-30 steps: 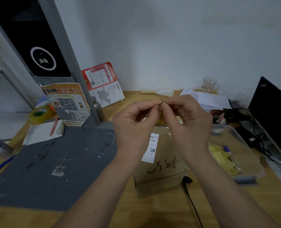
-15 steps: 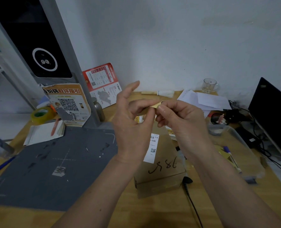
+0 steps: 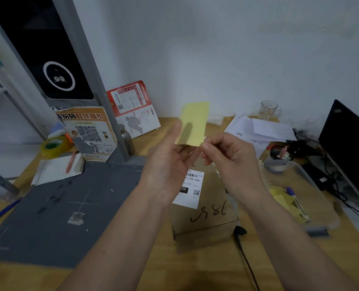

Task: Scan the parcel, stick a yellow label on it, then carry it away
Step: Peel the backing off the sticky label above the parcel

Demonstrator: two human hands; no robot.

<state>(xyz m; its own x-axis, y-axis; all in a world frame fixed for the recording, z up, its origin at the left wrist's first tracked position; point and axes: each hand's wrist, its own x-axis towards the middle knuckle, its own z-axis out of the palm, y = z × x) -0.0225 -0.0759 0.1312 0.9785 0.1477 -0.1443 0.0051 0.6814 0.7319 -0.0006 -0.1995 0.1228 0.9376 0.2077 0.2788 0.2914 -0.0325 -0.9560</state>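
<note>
The yellow label (image 3: 193, 124), earlier hidden between fingertips, now stands unfolded; left hand (image 3: 168, 162) and right hand (image 3: 229, 158) pinch its lower edge above the parcel (image 3: 206, 217).

One parcel (image 3: 203, 208), two hands (image 3: 170, 164).

Single head-worn wide view, looking forward and down, close over the table (image 3: 195, 269), facing the wall (image 3: 216, 49)

We see matt yellow paper label (image 3: 193, 124), matt brown cardboard parcel (image 3: 203, 219) with white paper sticker (image 3: 190, 189), wood-grain table (image 3: 195, 269), dull grey scuffed mat (image 3: 54, 211), clear plastic tray (image 3: 313, 185)
</note>
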